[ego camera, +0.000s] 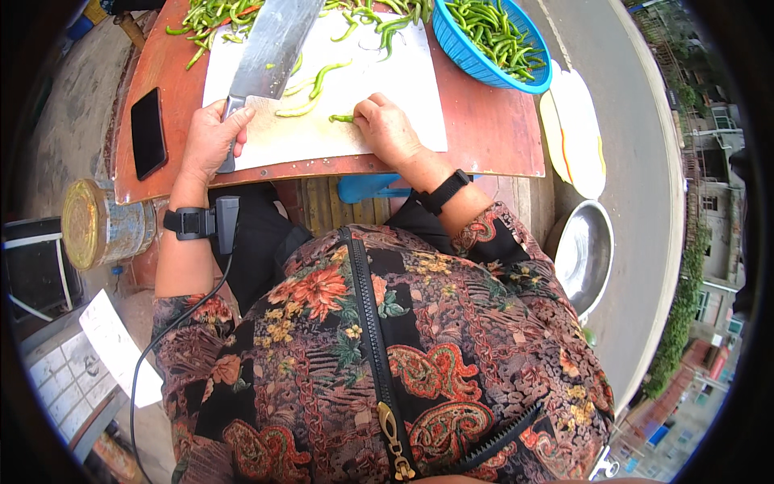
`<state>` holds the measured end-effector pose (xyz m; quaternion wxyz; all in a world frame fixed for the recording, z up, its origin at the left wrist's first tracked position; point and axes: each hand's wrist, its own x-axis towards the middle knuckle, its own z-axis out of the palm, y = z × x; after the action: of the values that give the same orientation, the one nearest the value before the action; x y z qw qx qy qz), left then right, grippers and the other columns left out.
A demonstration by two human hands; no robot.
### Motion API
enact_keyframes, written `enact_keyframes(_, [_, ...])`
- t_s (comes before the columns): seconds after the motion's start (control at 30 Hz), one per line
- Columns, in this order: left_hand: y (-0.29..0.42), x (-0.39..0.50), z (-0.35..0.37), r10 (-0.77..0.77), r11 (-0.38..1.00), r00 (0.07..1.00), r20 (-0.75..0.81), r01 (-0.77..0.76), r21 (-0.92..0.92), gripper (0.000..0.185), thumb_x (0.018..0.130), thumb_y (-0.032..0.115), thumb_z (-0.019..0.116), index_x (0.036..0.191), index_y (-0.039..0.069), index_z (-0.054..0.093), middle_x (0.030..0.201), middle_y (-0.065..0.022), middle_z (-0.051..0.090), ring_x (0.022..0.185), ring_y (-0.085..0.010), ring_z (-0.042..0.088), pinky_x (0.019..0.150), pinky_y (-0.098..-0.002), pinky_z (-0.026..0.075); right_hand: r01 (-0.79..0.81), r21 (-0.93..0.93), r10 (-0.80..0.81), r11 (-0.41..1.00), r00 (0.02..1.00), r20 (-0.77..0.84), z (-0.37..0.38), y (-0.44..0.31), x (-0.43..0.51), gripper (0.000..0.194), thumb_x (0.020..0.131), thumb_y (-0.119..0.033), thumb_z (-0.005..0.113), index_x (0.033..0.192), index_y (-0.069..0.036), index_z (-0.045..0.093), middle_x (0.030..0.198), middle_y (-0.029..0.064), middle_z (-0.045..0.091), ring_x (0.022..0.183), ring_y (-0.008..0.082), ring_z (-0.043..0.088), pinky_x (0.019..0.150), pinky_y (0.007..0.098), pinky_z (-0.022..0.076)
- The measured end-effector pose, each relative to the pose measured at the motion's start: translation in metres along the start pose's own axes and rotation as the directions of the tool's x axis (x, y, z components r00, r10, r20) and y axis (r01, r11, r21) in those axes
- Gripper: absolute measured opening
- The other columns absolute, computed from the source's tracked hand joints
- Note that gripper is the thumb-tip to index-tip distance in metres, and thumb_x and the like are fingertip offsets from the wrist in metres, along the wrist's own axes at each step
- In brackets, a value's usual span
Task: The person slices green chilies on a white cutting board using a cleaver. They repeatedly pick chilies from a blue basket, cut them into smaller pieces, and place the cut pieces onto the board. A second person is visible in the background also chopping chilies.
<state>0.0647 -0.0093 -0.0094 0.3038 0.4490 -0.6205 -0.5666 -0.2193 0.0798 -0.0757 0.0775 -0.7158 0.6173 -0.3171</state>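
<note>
My left hand (pixel 216 136) is closed around the handle of a wide-bladed cleaver (pixel 272 48), whose blade points away from me over a white board (pixel 399 78). At the board's near part, my right hand (pixel 384 127) pinches a green chili pepper (pixel 341 118), its end showing at the fingertips. Between the hands lie a few longer green peppers (pixel 326 78), apart from the blade. A heap of green peppers (pixel 224 15), with some red among them, spreads along the far edge. More fill a blue plastic basket (pixel 468 57) at the far right.
A black smartphone (pixel 149 134) lies on the red wooden table (pixel 484 130), left of the board. A rusty metal can (pixel 109 224) stands left of the table. On the right are a metal basin (pixel 583 257) and a pale oval object (pixel 574 130). A blue stool (pixel 369 187) shows beneath the table.
</note>
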Motion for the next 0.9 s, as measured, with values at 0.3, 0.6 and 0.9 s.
enact_keyframes(0.3, [-0.039,0.021,0.007,-0.007,0.957,0.953,-0.303,-0.082,-0.280,0.018,0.094,0.019,0.064,0.085,0.003,0.060,0.062,-0.0014,0.056,0.047,-0.0084,0.051,0.044,-0.0228,0.041,0.101,0.003,-0.100,0.995,0.984,0.150,0.042,0.001,0.104,0.018,0.081,-0.004,0.061,0.098,-0.003,0.066,0.102,0.0171,0.062,0.095,0.0361,0.062,0.086,0.0418,0.0515])
enact_keyframes(0.6, [-0.040,0.012,0.019,0.069,0.942,0.961,-0.269,-0.151,-0.299,0.018,0.095,0.017,0.063,0.087,0.002,0.060,0.064,-0.0016,0.057,0.049,-0.0078,0.051,0.046,-0.0219,0.041,-0.119,-0.326,0.144,0.938,0.988,0.056,-0.034,0.073,0.137,0.028,0.082,0.001,0.056,0.103,-0.007,0.072,0.101,0.0144,0.066,0.102,0.0323,0.062,0.089,0.0386,0.0510])
enact_keyframes(0.9, [-0.038,0.010,0.021,0.049,0.950,0.958,-0.284,-0.133,-0.284,0.017,0.096,0.019,0.063,0.091,0.003,0.060,0.065,-0.0022,0.056,0.050,-0.0079,0.050,0.047,-0.0213,0.041,0.048,-0.393,0.013,0.918,0.989,0.150,-0.014,0.055,0.133,0.021,0.080,-0.002,0.058,0.096,-0.009,0.067,0.109,0.0082,0.060,0.106,0.0307,0.060,0.087,0.0393,0.0519])
